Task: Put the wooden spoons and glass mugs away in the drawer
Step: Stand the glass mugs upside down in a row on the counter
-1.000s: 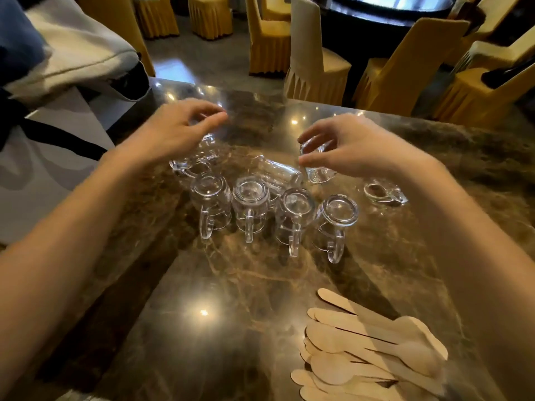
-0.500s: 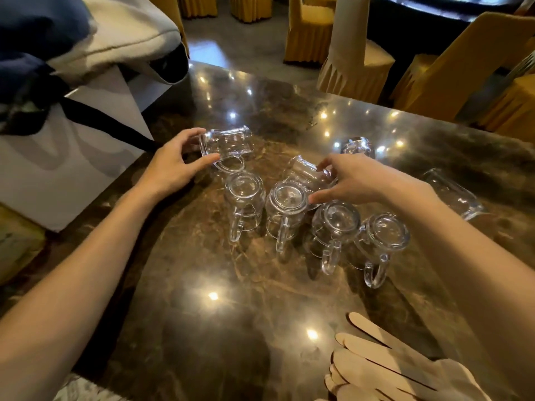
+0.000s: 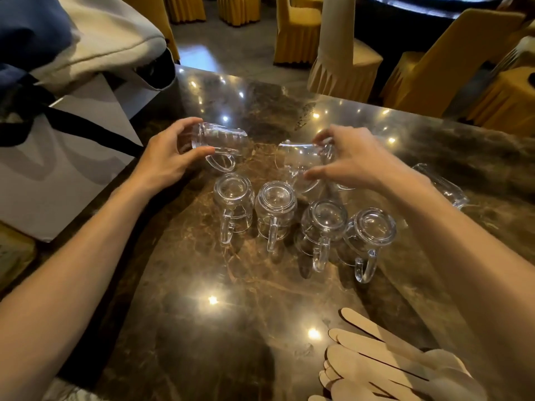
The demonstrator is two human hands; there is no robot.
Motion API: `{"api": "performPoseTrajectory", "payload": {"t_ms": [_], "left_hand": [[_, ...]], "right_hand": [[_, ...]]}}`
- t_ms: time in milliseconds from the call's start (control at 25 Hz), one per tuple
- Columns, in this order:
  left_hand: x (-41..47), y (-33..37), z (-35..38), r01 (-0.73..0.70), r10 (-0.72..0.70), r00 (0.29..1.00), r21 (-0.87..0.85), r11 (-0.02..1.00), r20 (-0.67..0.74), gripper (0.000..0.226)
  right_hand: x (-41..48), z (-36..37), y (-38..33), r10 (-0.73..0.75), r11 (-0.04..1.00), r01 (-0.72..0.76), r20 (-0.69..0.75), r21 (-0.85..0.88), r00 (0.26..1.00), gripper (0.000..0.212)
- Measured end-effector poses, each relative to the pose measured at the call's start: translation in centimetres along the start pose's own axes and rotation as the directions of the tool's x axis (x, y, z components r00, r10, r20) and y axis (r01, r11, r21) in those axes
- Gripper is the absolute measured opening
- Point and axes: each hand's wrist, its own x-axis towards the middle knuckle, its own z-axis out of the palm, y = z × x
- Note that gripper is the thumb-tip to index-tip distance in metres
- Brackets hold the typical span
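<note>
Left hand gripped a sideways glass mug at the far left, right hand clasped a second mug just beyond four inverted mugs on the marble tabletop; smooth glass might slip and strike that close-packed row, chipping it.

Left hand and right hand: both bare. Left forearm and right forearm: bare along their whole visible length, uncovered to the edge of the view.
</note>
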Motion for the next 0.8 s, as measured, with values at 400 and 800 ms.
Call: {"api": "performPoseTrajectory", "payload": {"t_ms": [400, 800], "left_hand": [[2.7, 11.6, -2.9, -0.322, 0.295, 0.947, 0.323, 0.890, 0.130, 0.069], [-0.4, 25.1, 1.3, -0.651, 0.542, 0.751, 0.284, 0.704, 0.377, 0.062]], "right_hand": [[-4.5, -6.8, 0.5, 0.010, 0.997, 0.016, -0.345, 0.075, 0.939, 0.069], [-13.8, -12.0, 4.1, 0.056, 0.991, -0.097, -0.367, -0.095, 0.928, 0.073]]}}
